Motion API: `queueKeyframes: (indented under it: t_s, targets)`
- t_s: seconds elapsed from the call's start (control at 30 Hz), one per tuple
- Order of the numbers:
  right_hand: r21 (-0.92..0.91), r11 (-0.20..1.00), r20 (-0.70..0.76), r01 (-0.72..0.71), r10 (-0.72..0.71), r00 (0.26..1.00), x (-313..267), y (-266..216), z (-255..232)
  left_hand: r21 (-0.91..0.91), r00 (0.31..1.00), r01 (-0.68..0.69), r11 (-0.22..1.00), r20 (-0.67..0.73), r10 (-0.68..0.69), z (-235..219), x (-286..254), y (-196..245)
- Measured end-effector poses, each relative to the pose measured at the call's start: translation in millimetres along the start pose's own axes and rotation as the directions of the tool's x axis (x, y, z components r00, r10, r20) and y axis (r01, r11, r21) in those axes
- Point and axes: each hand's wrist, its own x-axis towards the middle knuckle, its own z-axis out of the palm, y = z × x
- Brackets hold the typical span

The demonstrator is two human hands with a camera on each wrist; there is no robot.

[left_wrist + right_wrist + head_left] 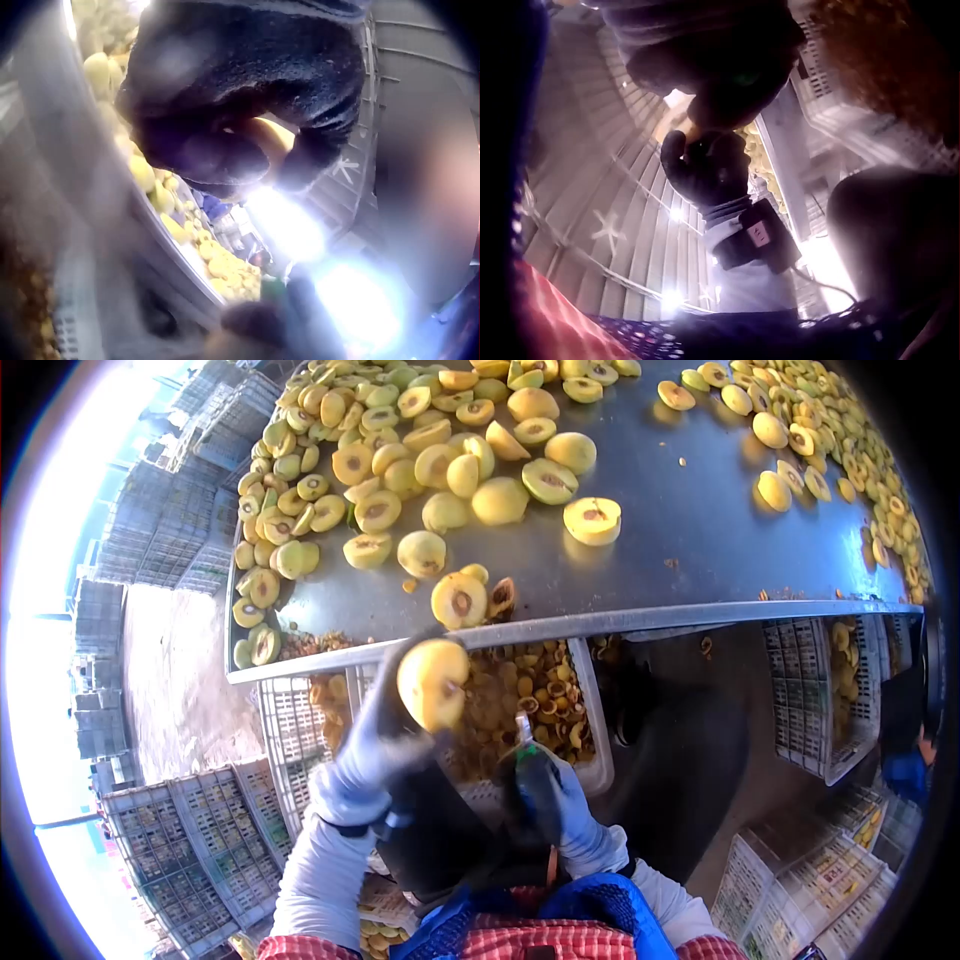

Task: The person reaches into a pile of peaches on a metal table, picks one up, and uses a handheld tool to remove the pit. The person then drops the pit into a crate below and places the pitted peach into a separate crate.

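Note:
My gloved left hand [375, 745] grips a whole yellow fruit [433, 682] and holds it up just below the edge of the metal table [700, 510]. In the left wrist view the dark glove [240, 82] wraps the fruit [274, 135]. My gloved right hand [545, 790] grips a small knife with a green handle [528, 755], its blade pointing up, a little right of and below the fruit. The right wrist view shows the left hand [705, 169] with the fruit [676, 120] from below.
Many halved and whole yellow fruits [400, 450] lie on the table, with more at the far right [850, 440]. A white crate of pits and scraps [530, 690] sits under the table edge. Empty plastic crates [190, 840] stand at left and lower right [810, 890].

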Motion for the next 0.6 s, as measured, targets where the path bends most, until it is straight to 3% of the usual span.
queueKeyframes:
  t_s: [0.03,0.07,0.1,0.13,0.2,0.23,0.27,0.33,0.37,0.47,0.57,0.6]
  targets:
    - [-0.232,0.949,-0.016,0.215,-0.225,0.974,0.8,1.2,0.5,0.102,1.000,-0.020,0.995,0.022,0.018,10.6,-6.9,-6.9]
    - [-0.448,0.802,0.020,0.396,-0.434,0.901,1.0,5.2,1.1,-0.026,0.998,0.058,0.998,0.009,-0.058,20.8,-16.8,-12.6]
    - [-0.626,0.569,0.112,0.533,-0.611,0.783,1.1,5.0,2.1,-0.150,0.992,0.127,0.981,0.008,-0.127,30.6,-25.2,-17.2]
    - [-0.769,0.452,0.165,0.451,-0.542,0.824,-7.4,-4.3,3.7,-0.177,0.993,0.102,0.979,-0.032,-0.110,41.2,-31.9,-24.1]
    - [-0.762,0.484,0.099,0.430,-0.569,0.816,-10.0,-1.0,1.3,-0.194,0.997,-0.020,0.981,-0.072,0.006,53.6,-38.5,-41.4]
    - [-0.756,0.502,0.066,0.420,-0.580,0.812,-11.5,1.7,0.7,-0.196,0.997,-0.008,0.981,-0.077,-0.008,52.9,-41.2,-44.3]
    - [-0.801,0.374,0.143,0.467,-0.639,0.756,-12.9,3.3,0.7,-0.198,0.996,0.004,0.980,-0.082,-0.021,52.2,-43.0,-46.1]
    - [-0.834,0.369,0.106,0.411,-0.624,0.774,-17.2,5.3,-0.1,-0.173,0.990,0.006,0.985,-0.135,-0.030,56.9,-49.3,-47.8]
    - [-0.849,0.366,0.087,0.381,-0.614,0.784,-19.9,5.8,-0.4,0.066,0.964,0.066,0.996,-0.260,-0.047,61.8,-50.8,-44.1]
    - [-0.831,0.373,0.114,0.413,-0.613,0.782,-23.6,2.4,-0.2,0.142,0.946,0.069,0.987,-0.323,-0.020,75.2,-53.2,-26.9]
    - [-0.716,0.591,0.010,0.373,-0.525,0.851,-28.9,3.2,0.3,0.171,0.937,0.036,0.985,-0.348,0.026,79.8,-57.7,-21.7]
    - [-0.748,0.538,0.039,0.390,-0.550,0.834,-32.3,1.7,2.4,0.188,0.928,0.010,0.982,-0.368,0.062,79.4,-57.7,-27.9]
